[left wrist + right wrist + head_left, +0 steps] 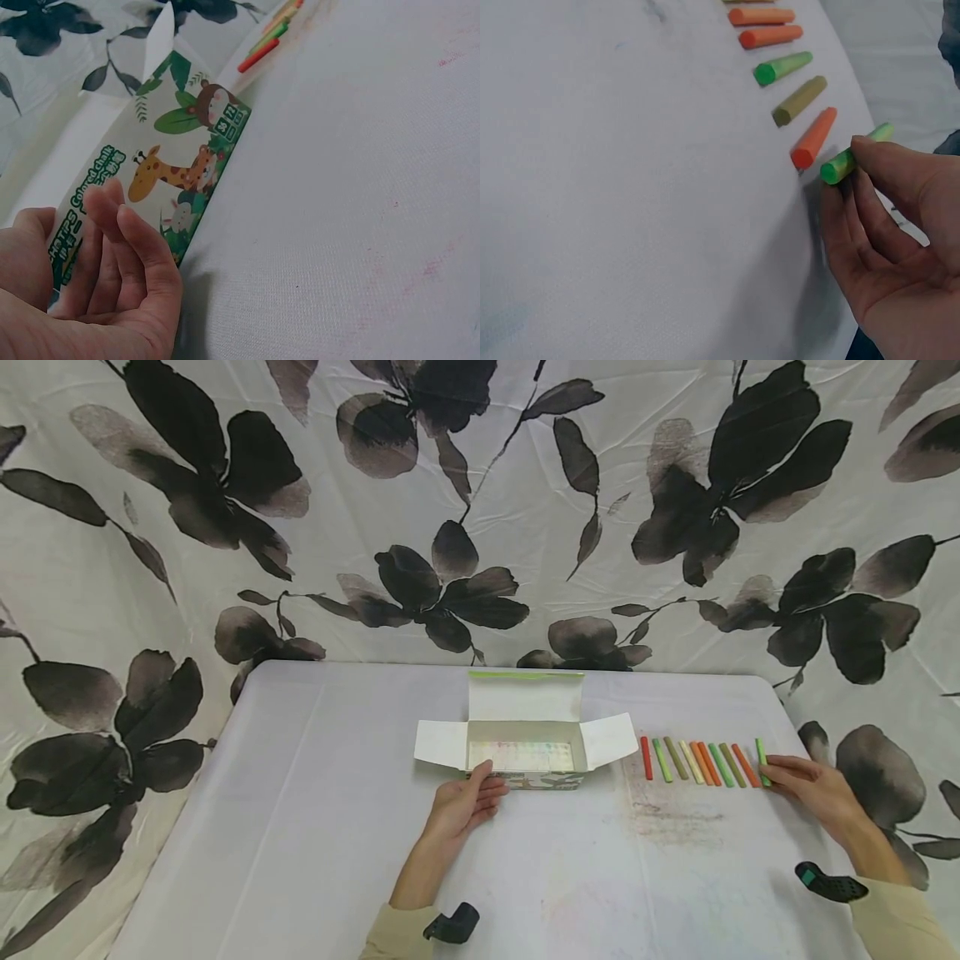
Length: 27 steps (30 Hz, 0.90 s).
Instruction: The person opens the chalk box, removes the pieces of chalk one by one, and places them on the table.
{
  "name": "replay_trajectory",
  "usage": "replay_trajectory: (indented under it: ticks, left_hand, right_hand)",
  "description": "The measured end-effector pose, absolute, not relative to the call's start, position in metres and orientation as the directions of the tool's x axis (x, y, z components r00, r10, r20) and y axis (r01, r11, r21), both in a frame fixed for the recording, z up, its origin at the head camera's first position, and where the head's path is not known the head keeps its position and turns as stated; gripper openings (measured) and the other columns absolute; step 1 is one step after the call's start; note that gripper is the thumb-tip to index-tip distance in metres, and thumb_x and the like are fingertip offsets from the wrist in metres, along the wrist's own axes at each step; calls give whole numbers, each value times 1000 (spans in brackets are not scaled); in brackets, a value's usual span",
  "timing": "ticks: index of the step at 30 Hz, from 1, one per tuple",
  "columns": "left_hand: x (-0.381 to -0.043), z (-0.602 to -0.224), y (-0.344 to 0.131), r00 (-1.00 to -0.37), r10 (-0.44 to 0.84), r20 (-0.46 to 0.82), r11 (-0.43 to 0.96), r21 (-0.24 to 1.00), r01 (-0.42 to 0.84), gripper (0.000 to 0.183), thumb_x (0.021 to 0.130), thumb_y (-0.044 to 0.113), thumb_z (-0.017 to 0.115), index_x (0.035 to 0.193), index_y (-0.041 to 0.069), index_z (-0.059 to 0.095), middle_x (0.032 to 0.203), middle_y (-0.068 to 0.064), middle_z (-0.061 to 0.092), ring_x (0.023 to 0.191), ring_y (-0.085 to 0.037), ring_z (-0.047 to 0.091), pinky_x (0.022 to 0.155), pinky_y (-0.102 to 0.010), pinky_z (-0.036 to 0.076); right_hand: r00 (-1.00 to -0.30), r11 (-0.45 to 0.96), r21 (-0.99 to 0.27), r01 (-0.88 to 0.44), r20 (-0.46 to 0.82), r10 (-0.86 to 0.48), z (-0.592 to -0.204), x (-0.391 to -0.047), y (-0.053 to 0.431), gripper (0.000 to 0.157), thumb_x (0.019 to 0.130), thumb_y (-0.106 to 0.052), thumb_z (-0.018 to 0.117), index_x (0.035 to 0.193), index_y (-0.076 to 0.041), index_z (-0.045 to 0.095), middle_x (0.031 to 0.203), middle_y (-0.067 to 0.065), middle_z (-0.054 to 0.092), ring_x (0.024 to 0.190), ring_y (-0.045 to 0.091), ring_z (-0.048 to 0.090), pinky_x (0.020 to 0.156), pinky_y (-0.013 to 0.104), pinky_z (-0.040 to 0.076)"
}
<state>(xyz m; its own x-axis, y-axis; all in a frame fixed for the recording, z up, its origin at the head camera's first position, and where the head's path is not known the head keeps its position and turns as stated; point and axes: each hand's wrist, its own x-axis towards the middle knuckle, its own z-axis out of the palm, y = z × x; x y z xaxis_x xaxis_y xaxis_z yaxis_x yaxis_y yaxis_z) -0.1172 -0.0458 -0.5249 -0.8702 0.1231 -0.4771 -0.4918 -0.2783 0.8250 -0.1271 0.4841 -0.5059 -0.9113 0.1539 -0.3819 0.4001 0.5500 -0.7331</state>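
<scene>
An open chalk box (525, 781) has its flaps spread out, and pale chalk sticks (521, 756) lie inside. My left hand (462, 802) holds its front wall near the left corner, thumb at the rim and fingers in front. Animal drawings cover that front in the left wrist view, where the left hand (112, 277) hides part of the lettering. At the right end of a row of coloured chalks, my right hand (813, 789) pinches a green chalk stick (761, 760) between thumb and fingers. Beside that stick lies an orange chalk (814, 139), tilted.
Several chalks line up right of the box, from a red one (647, 758) through green, olive, yellow and orange. Brownish chalk smudges (675, 814) mark the white tablecloth (300, 827) below them. A flower-print cloth (450, 485) hangs behind the table.
</scene>
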Motion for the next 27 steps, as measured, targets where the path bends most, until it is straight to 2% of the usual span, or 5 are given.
replay_trajectory:
  ticks: [3,10,17,23,27]
  left_hand:
    - [-117,-524,-46,-868,119,-483,-277,823,-496,54,99,44,68,113,-8,69,98,-7,76,81,-9,67,73,-19,56]
    - [-116,-523,-45,-869,121,-479,-282,823,-493,54,100,43,68,114,-9,68,97,-7,76,80,-8,67,72,-19,56]
    - [-117,-525,-45,-863,130,-488,-275,818,-504,54,99,44,69,113,-8,68,97,-7,77,80,-8,67,72,-19,56]
    - [-115,-527,-46,-857,136,-497,-260,817,-515,59,97,50,69,113,-7,69,95,-6,77,80,-9,68,72,-20,56]
    - [-112,-528,-48,-854,144,-500,-255,815,-520,67,94,56,69,115,-7,69,95,-6,76,81,-11,69,71,-21,56]
  right_hand:
    - [-916,569,-725,388,-371,153,-510,-126,486,78,100,-46,65,144,14,45,109,-13,66,84,-15,46,104,68,35]
    - [-946,691,-651,314,-279,167,-516,-127,481,63,103,-38,63,136,14,54,130,32,62,85,-9,47,85,47,49]
    - [-951,716,-628,305,-233,201,-520,-129,476,52,103,-30,64,129,15,58,113,27,70,95,22,62,85,55,49]
    - [-946,717,-618,323,-236,223,-522,-129,475,55,105,-34,60,131,14,57,118,30,67,85,5,55,80,45,52]
    - [-944,718,-613,330,-225,242,-520,-129,472,54,106,-33,58,132,13,56,120,31,65,88,9,57,71,31,50]
